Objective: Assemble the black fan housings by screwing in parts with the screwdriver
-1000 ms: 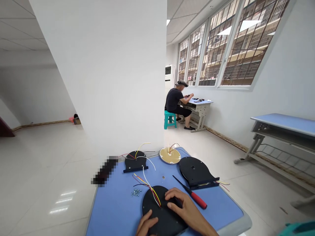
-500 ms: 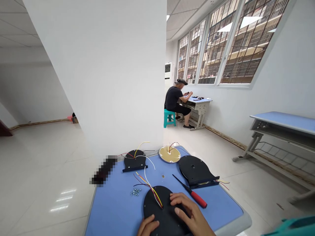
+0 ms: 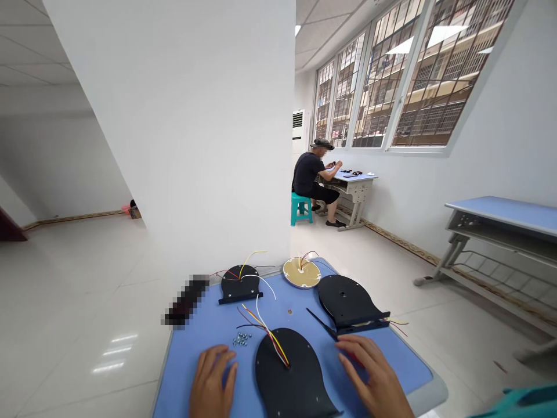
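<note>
A black rounded plate [image 3: 291,389] lies at the table's near side, with white, yellow and dark wires rising from its hole. To its left my left hand [image 3: 213,380] is over the tabletop, fingers apart, holding nothing. On the right, my right hand [image 3: 372,371] is over the red handle of a screwdriver [image 3: 321,323], covering most of it; its fingers are spread and not closed round the handle. Small silver screws [image 3: 242,339] lie in a pile just beyond my left hand.
Farther back on the blue table [image 3: 183,371] are a black plate with wires [image 3: 241,285], a gold disc [image 3: 301,274] and a larger black housing [image 3: 350,301]. A pixelated dark object lies at the left edge. A person [image 3: 311,174] sits at another desk.
Both hands have come off the black plate. My left hand has moved left beside the screws, and my right hand has moved right, over the screwdriver handle.
</note>
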A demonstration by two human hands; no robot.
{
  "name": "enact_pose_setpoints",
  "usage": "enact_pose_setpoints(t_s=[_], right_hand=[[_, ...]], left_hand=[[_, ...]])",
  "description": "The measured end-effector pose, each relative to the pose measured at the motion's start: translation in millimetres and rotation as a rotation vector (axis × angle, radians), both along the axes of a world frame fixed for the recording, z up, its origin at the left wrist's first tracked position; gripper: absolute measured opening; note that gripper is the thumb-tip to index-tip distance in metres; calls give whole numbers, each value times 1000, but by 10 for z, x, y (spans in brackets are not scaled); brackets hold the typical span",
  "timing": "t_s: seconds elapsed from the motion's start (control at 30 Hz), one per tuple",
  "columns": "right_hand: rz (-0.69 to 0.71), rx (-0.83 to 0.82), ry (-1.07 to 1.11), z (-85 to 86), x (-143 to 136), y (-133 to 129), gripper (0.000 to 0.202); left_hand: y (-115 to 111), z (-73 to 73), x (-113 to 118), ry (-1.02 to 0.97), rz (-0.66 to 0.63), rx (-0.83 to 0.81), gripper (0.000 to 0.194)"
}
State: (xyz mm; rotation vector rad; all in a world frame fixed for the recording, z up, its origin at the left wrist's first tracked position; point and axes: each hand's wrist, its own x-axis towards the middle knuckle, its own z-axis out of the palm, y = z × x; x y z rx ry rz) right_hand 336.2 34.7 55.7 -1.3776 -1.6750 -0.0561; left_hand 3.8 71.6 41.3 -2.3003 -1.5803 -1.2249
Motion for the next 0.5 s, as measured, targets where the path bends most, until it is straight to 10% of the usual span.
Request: enact_pose_setpoints(t_s=[0.2, 0.5], right_hand=[[-119, 99, -335, -257, 181, 16, 34], [-191, 44, -289, -325, 204, 55, 34]], left_hand=[[309, 216, -16, 308, 122, -268, 22], [311, 169, 95, 333, 190, -233, 20]])
